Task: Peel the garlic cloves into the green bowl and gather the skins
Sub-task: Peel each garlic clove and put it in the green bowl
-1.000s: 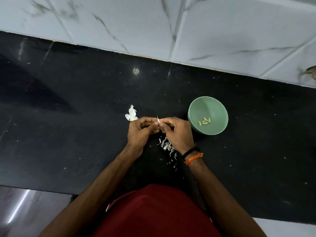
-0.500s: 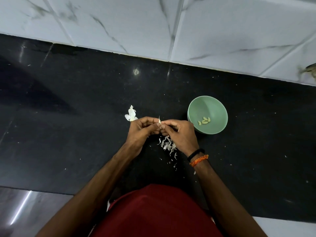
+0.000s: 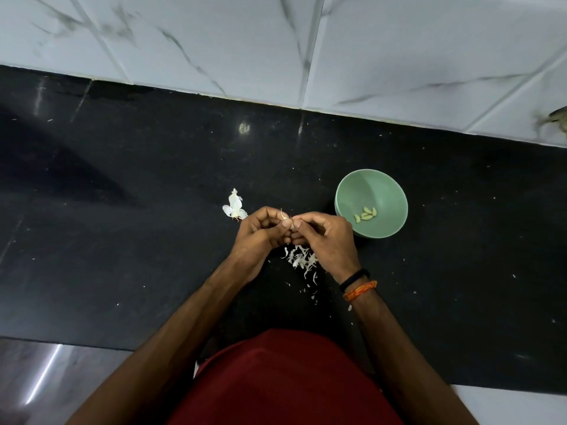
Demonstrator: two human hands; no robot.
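Four peeled cloves lay in the green bowl; my left hand and right hand pinched another clove, seemingly half-skinned; skins lay ungathered.

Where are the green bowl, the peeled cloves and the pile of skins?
green bowl [image 3: 395, 191]: head view, bare inner wall.
peeled cloves [image 3: 365, 215]: head view, middle of the cluster.
pile of skins [image 3: 301, 257]: head view, heap's centre.

Both forearms reached up from bottom of frame twd centre, left hand and right hand met fingertip to fingertip at mid-frame, fingers curled, pinched sth small betw them, two bands on right wrist
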